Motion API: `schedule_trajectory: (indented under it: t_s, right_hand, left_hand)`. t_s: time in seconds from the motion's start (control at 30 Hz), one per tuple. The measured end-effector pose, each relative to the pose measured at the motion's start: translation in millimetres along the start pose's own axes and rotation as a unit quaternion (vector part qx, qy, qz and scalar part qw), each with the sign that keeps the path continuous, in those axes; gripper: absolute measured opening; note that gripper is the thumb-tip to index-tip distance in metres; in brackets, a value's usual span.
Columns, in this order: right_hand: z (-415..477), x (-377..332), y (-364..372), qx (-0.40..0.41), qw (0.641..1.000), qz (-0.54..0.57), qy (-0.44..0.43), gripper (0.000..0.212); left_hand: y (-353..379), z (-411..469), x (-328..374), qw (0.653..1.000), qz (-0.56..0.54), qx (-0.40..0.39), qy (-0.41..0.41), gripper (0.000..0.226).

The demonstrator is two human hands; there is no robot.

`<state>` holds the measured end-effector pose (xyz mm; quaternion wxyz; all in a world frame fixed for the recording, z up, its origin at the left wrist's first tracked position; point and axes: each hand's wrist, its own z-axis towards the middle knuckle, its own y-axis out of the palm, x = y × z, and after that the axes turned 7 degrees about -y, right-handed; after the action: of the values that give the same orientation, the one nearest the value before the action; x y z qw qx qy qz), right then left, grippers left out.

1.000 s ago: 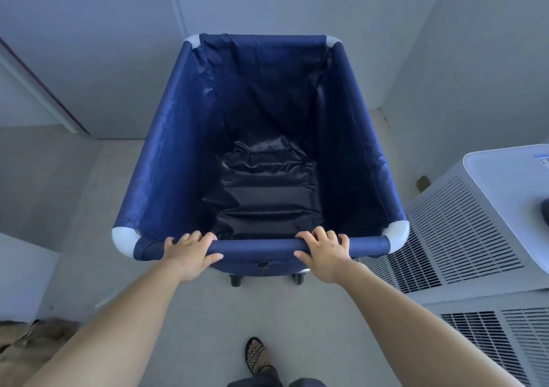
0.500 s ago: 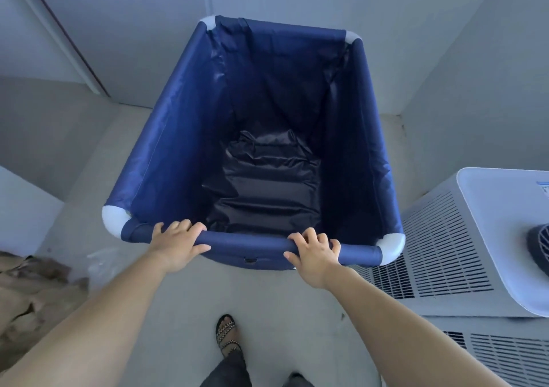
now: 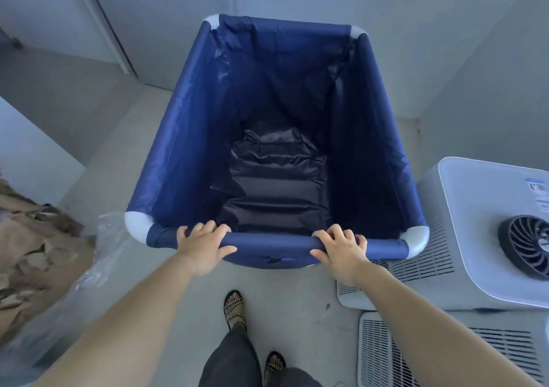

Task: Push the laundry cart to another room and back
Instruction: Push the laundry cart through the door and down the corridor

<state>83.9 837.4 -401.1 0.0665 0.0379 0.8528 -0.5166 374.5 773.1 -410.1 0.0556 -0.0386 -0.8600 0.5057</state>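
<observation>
The laundry cart [image 3: 178, 137] is a deep navy fabric bin with white corner joints, standing on the grey floor right in front of me. Its inside holds only the crumpled dark lining at the bottom. My left hand [image 3: 202, 247] grips the near top rail left of centre. My right hand [image 3: 341, 253] grips the same rail right of centre. Both sets of fingers curl over the rail. The cart's wheels are hidden under the fabric.
White vented appliances [image 3: 475, 238] with a small black fan [image 3: 528, 250] on top stand close on the right. Crumpled brown paper in clear plastic [image 3: 38, 253] lies on the left. Walls and a door frame [image 3: 110, 30] close in ahead. My sandalled feet [image 3: 234, 309] are below.
The cart and I have moved back from the far wall. The paper pile on the left and more of the right-hand appliances have come into view. Both hands keep their grip.
</observation>
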Motion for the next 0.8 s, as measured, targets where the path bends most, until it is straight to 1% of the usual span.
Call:
schedule_trajectory:
  t_s: [0.17,0.37,0.57,0.8]
  right_hand:
    - [-3,0,1,0.014,1.000,-0.005,-0.010,0.043]
    - [20,-18,-1,0.015,1.000,0.010,-0.019,0.041]
    - [65,-38,-20,0.014,0.999,0.033,-0.018,0.039]
    - [129,-50,-52,-0.002,0.999,0.034,0.005,0.041]
  left_hand:
    - [-1,0,1,1.000,0.011,0.002,-0.007,0.038]
    - [-19,22,-22,0.999,0.052,-0.011,-0.006,0.036]
    - [-51,67,-44,0.996,0.085,-0.010,-0.001,0.036]
    - [-91,135,-61,0.996,0.087,-0.022,0.010,0.036]
